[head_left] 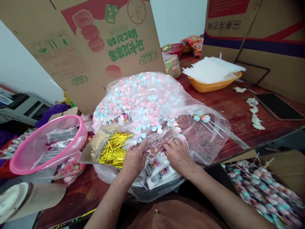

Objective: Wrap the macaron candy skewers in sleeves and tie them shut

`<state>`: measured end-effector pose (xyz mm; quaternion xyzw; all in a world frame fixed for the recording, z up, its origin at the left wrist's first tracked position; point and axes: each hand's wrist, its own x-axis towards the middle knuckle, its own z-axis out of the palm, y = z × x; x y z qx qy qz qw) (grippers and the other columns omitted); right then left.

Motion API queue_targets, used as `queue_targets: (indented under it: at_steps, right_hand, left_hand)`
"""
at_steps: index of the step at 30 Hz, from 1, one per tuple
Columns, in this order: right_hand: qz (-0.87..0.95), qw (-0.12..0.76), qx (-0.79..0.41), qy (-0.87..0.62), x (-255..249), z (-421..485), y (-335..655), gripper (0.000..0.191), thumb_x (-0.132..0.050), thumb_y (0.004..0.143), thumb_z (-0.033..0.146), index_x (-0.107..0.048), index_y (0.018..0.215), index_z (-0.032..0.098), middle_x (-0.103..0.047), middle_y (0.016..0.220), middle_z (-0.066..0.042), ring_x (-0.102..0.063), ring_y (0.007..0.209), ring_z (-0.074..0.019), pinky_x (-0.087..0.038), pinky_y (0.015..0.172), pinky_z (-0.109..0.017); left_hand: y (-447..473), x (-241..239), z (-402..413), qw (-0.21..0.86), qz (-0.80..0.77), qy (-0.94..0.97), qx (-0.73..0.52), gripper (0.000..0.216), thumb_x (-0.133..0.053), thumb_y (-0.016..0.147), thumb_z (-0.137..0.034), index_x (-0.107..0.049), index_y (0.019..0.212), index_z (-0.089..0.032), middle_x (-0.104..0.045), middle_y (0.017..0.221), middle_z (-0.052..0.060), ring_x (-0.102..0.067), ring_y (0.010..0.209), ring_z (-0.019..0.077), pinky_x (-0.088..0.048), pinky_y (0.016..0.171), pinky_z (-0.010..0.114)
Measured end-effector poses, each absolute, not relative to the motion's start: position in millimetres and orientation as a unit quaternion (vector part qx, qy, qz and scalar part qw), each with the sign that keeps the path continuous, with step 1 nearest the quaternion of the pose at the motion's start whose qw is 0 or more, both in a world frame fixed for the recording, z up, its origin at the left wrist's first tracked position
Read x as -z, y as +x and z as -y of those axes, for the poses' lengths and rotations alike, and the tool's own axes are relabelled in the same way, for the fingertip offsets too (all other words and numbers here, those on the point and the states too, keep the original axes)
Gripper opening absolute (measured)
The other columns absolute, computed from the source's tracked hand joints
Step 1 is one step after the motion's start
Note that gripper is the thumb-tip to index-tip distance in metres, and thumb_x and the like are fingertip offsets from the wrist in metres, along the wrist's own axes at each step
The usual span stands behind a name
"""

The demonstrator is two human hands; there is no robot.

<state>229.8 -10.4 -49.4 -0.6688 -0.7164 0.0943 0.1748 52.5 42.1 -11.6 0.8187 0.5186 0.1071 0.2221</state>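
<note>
My left hand [134,159] and my right hand [177,154] rest side by side on a stack of small printed clear wrappers [157,168] at the near table edge. The left fingers curl over the stack's left side and the right fingers pinch at its top. A pile of gold twist ties [113,149] lies just left of my left hand. Behind both hands spreads a large clear bag of pink and blue marshmallow balls [140,98]. A few skewered marshmallow sticks [205,122] lie right of the hands on plastic.
A pink basket [47,143] with packets sits at left. An upended macaron carton [90,47] stands behind. An orange tray of white sheets [212,76] is at back right, a candy jar [172,65] beside it. Wrapped lollipops [259,187] fill a box at right.
</note>
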Motion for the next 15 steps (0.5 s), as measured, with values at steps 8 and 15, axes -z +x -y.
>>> queue_targets:
  at_steps: [8, 15]
  right_hand:
    - [0.69, 0.408, -0.267, -0.535, 28, 20, 226, 0.017, -0.047, 0.084, 0.021, -0.054, 0.069, 0.017, -0.055, 0.069, -0.002, -0.05, 0.068, -0.0139, -0.038, 0.062, -0.025]
    - [0.583, 0.461, -0.332, -0.581, 31, 33, 228, 0.012, -0.05, 0.081, 0.024, -0.052, 0.071, 0.017, -0.051, 0.069, 0.001, -0.048, 0.068, -0.0121, -0.037, 0.061, -0.023]
  left_hand:
    - [57, -8, -36, 0.416, -0.419, 0.798, -0.122, 0.016, -0.059, 0.074, -0.028, -0.059, 0.088, -0.02, -0.066, 0.078, 0.002, -0.059, 0.072, 0.0168, -0.041, 0.065, 0.024]
    - [56, 2, -26, 0.404, -0.445, 0.792, -0.107, 0.015, -0.055, 0.077, -0.029, -0.057, 0.069, -0.016, -0.059, 0.065, 0.0, -0.051, 0.063, 0.0132, -0.038, 0.06, 0.023]
